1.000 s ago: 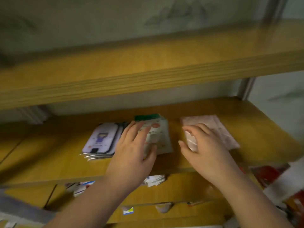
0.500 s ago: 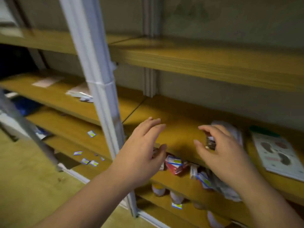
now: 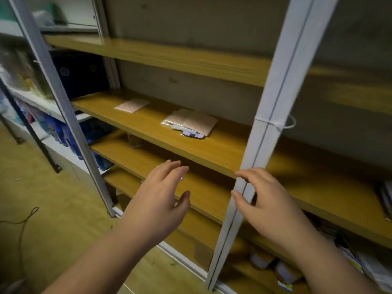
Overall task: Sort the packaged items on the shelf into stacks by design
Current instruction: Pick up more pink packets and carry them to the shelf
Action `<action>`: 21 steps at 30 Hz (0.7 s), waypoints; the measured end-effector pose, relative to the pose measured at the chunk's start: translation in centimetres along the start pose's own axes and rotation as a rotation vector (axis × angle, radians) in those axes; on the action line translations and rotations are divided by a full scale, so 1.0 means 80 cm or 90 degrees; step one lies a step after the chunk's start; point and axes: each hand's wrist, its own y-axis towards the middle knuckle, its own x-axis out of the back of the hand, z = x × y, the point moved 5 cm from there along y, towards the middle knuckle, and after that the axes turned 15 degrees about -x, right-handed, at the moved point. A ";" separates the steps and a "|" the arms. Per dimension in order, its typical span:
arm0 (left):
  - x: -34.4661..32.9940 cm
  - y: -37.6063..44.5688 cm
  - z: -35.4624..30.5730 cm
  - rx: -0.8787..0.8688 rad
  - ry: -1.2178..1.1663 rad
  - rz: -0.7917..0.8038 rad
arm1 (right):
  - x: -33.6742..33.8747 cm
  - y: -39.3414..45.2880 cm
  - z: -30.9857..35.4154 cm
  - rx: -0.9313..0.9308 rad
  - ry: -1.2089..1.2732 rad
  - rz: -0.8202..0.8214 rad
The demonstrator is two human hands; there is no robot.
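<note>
A loose pile of flat packets (image 3: pixel 191 123), pinkish ones on top and a purple-and-white one at its front, lies on the wooden shelf (image 3: pixel 212 149). A single pinkish packet (image 3: pixel 132 105) lies further left on the same shelf. My left hand (image 3: pixel 161 198) hovers open in front of the shelf below, holding nothing. My right hand (image 3: pixel 263 200) is also open, fingers curled, just in front of a white upright post (image 3: pixel 275 98). Both hands are well below and in front of the packets.
Another white post (image 3: pixel 61 107) stands at the left. Lower shelves hold jars (image 3: pixel 282 270) and papers (image 3: pixel 373 270). At the far right edge lies another dark stack (image 3: pixel 386 198). Blue packages (image 3: pixel 57 128) fill a white rack at left. A cable (image 3: pixel 23 221) lies on the floor.
My view has swung left along the shelving, away from the stacks I was touching a second ago. Both hands have left those packets and now hover empty before a different shelf section.
</note>
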 end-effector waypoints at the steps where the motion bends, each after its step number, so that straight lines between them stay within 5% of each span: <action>1: 0.006 -0.003 0.013 0.008 0.000 -0.004 | -0.009 0.006 0.011 0.008 -0.006 0.004; 21: 0.013 0.122 0.240 0.061 -0.001 -0.029 | -0.161 0.250 0.133 0.001 0.070 -0.013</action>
